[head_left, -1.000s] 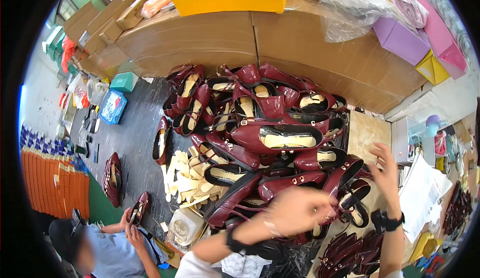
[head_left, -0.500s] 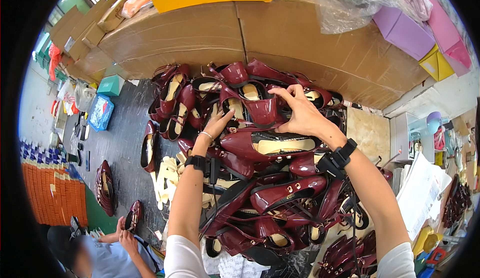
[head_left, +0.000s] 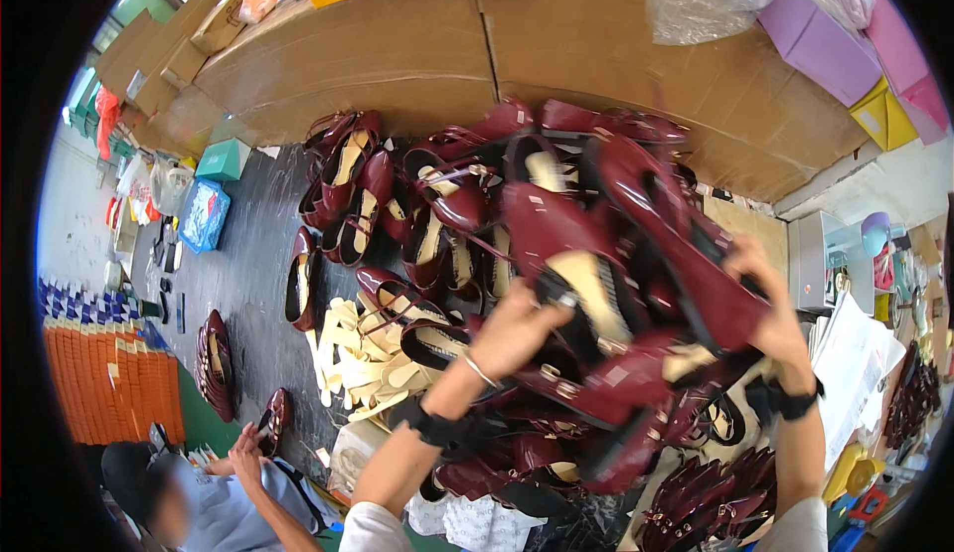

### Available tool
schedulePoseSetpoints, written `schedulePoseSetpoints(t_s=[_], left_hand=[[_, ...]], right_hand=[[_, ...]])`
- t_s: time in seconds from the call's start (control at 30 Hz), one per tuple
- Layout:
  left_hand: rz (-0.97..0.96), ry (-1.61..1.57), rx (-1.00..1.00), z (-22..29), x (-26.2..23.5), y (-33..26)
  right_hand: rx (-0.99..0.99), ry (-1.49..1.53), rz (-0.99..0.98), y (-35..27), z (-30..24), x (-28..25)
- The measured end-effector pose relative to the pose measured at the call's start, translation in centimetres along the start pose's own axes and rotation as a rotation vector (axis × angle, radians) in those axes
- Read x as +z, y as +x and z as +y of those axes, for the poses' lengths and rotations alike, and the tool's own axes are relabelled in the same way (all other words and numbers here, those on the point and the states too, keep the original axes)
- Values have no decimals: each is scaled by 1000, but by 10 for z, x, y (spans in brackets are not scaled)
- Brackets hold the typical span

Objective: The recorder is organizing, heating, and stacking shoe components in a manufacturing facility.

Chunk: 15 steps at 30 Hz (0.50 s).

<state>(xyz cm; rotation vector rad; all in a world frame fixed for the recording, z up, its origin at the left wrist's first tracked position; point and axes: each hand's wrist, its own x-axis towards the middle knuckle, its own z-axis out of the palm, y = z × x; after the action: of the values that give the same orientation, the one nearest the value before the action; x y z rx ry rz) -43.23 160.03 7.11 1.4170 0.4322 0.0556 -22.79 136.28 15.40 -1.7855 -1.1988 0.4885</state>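
Observation:
Many glossy burgundy strapped flat shoes with cream insoles lie heaped on a dark table. My left hand (head_left: 512,333) is closed on the black-lined edge of one burgundy shoe (head_left: 552,219), raised over the pile. To the right, my right hand (head_left: 770,304) grips the end of another burgundy shoe (head_left: 676,244), tilted and smeared by motion. More shoes overlap beneath and between both hands, so I cannot tell exactly how many are lifted. Beside my left forearm, cream insole pieces (head_left: 368,358) lie in a loose heap.
A cardboard wall (head_left: 378,65) closes off the far side. At the lower left a person (head_left: 224,492) in light blue has hands by a burgundy shoe (head_left: 275,415). Another shoe (head_left: 214,365) lies nearby. White papers (head_left: 855,383) are at right; bundled burgundy parts (head_left: 711,502) below.
Both hands have come nearer and shifted right, lifting several shoes from the middle of the pile. More insole pieces now show. The person's hands at lower left have shifted off the shoe.

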Motion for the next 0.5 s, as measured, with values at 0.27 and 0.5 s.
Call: schedulePoseSetpoints(t_s=[0.27, 0.5], left_hand=[[-360, 278, 174, 20, 93, 17], [-119, 329, 90, 36, 20, 39]], right_hand=[[648, -62, 204, -164, 25, -91], [684, -275, 201, -193, 41, -64]])
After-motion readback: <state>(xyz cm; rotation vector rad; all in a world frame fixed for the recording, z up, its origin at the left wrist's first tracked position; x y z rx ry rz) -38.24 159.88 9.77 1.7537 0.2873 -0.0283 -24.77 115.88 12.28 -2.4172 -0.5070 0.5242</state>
